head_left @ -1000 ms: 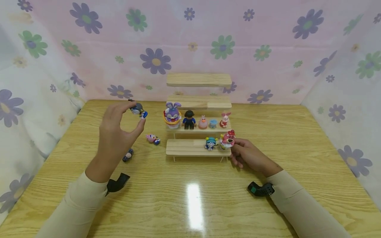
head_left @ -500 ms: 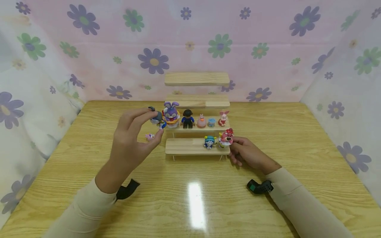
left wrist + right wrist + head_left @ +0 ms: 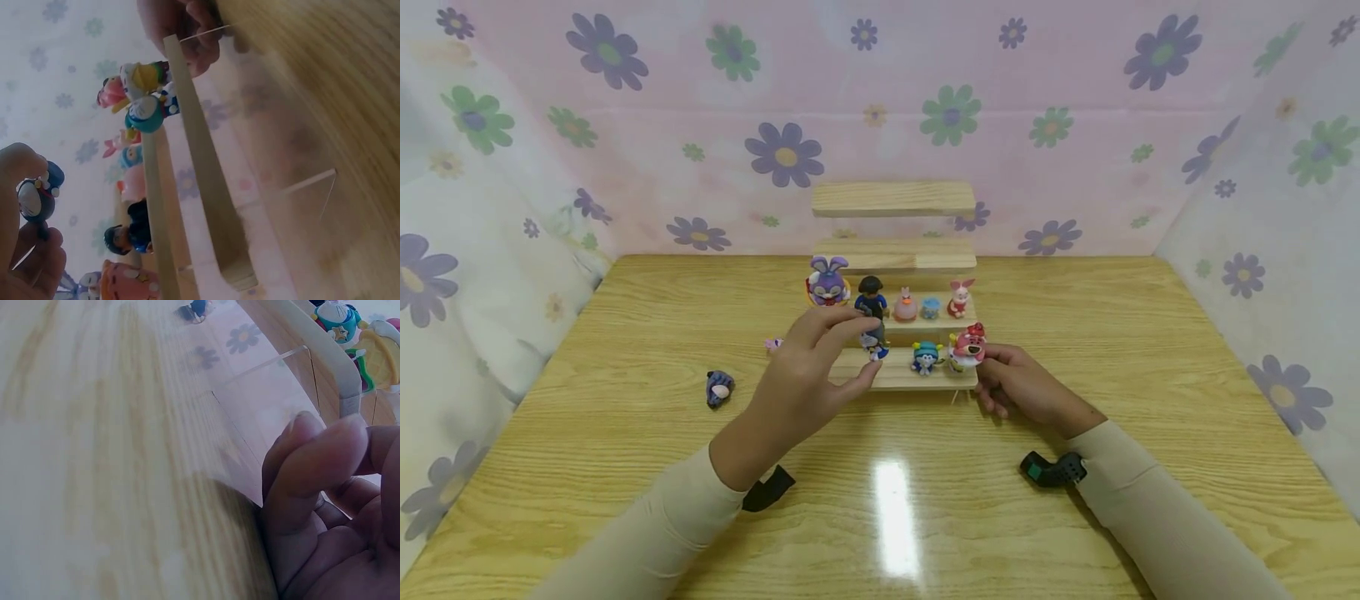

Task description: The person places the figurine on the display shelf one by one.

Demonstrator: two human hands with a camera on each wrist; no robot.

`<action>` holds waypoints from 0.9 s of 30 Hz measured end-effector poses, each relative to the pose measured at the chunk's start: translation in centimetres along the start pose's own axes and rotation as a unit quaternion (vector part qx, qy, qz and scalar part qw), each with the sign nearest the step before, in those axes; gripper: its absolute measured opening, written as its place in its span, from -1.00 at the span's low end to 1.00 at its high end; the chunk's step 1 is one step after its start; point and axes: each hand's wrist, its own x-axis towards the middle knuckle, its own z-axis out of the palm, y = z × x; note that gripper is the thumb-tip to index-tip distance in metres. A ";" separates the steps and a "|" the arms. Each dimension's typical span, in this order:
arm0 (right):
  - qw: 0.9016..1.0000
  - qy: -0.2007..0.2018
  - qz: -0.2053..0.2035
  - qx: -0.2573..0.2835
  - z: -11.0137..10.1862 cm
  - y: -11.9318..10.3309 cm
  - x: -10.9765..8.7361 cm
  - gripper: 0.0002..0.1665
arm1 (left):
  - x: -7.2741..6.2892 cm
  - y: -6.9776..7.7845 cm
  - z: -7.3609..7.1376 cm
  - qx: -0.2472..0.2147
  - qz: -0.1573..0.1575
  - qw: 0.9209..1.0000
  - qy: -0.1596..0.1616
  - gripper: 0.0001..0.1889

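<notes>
My left hand (image 3: 797, 375) pinches a small dark-headed figurine (image 3: 874, 343) with a blue bottom between thumb and fingers. The figurine is just above the bottom board of a wooden tiered display shelf (image 3: 898, 381); in the left wrist view the same figurine (image 3: 39, 199) appears apart from the boards. At the board's right end my right hand (image 3: 1030, 387) holds the shelf, its fingers curled around the end. Beside that hand sits a pink bear figurine (image 3: 967, 346), and left of it a teal-hatted figurine (image 3: 927, 358).
On the tier above stand a purple rabbit figurine (image 3: 827, 283), a black-haired figure in blue (image 3: 871, 293), a pink figurine (image 3: 906, 306), a small blue one (image 3: 931, 308) and a piglet figurine (image 3: 959, 300). A dark grey figurine (image 3: 719, 388) and a partly hidden pink figurine (image 3: 772, 344) lie on the table.
My left hand has carried the dark-headed figurine rightward and down, from above the table at left to in front of the shelf. The right hand stays at the shelf's right end.
</notes>
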 end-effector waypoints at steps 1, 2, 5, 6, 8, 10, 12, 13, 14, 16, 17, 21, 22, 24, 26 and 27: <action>1.000 -0.001 -0.001 0.002 0.0 0.1 0.0 -0.70 | -0.1 0.0 0.4 -0.002 -0.004 1.000 -0.010 -0.51; 1.000 -0.001 -0.001 0.005 0.0 0.1 0.0 -0.70 | -0.2 0.1 0.8 -0.003 -0.007 1.000 -0.020 -0.51; 1.000 -0.002 -0.002 0.009 0.1 0.2 0.0 -0.71 | -0.4 0.0 1.9 -0.005 -0.020 0.998 -0.054 -0.53; 1.000 -0.002 -0.002 0.009 0.1 0.2 0.0 -0.71 | -0.5 0.0 2.2 -0.002 -0.024 0.998 -0.065 -0.53; 1.000 -0.002 -0.002 0.009 0.2 0.1 0.0 -0.71 | -0.7 -0.1 2.8 0.003 -0.031 0.996 -0.086 -0.53; 1.000 -0.002 -0.003 0.007 0.2 0.0 0.0 -0.71 | -0.9 -0.1 3.2 0.012 -0.040 0.994 -0.103 -0.53; 1.000 -0.002 -0.004 0.006 0.2 0.0 0.0 -0.71 | -0.9 -0.2 3.6 0.024 -0.043 0.992 -0.117 -0.54; 1.000 -0.002 -0.004 0.006 0.2 0.0 0.0 -0.71 | -0.9 -0.2 3.7 0.029 -0.044 0.991 -0.123 -0.54; 1.000 -0.002 -0.004 0.006 0.2 0.0 0.0 -0.71 | -0.9 -0.2 3.9 0.035 -0.044 0.990 -0.128 -0.54; 1.000 -0.001 -0.004 0.006 0.1 0.0 0.0 -0.71 | -0.8 -0.2 4.1 0.045 -0.040 0.989 -0.135 -0.55; 1.000 -0.001 -0.004 0.007 0.1 0.0 0.0 -0.71 | -0.8 -0.3 4.2 0.047 -0.038 0.989 -0.136 -0.56; 1.000 -0.002 -0.003 0.007 0.0 0.0 0.1 -0.70 | -0.7 -0.3 4.5 0.054 -0.034 0.988 -0.138 -0.57; 1.000 -0.002 -0.003 0.007 0.0 0.0 0.1 -0.69 | -0.8 -0.4 4.6 0.055 -0.033 0.988 -0.139 -0.57; 1.000 -0.001 -0.003 0.005 0.0 -0.1 0.1 -0.68 | -0.8 -0.4 4.7 0.057 -0.033 0.988 -0.142 -0.57; 1.000 -0.001 -0.003 0.005 0.0 -0.1 0.1 -0.67 | -0.9 -0.5 4.8 0.057 -0.033 0.988 -0.143 -0.55; 1.000 -0.001 -0.004 0.004 0.0 -0.1 0.1 -0.66 | -0.9 -0.5 4.8 0.056 -0.032 0.988 -0.143 -0.54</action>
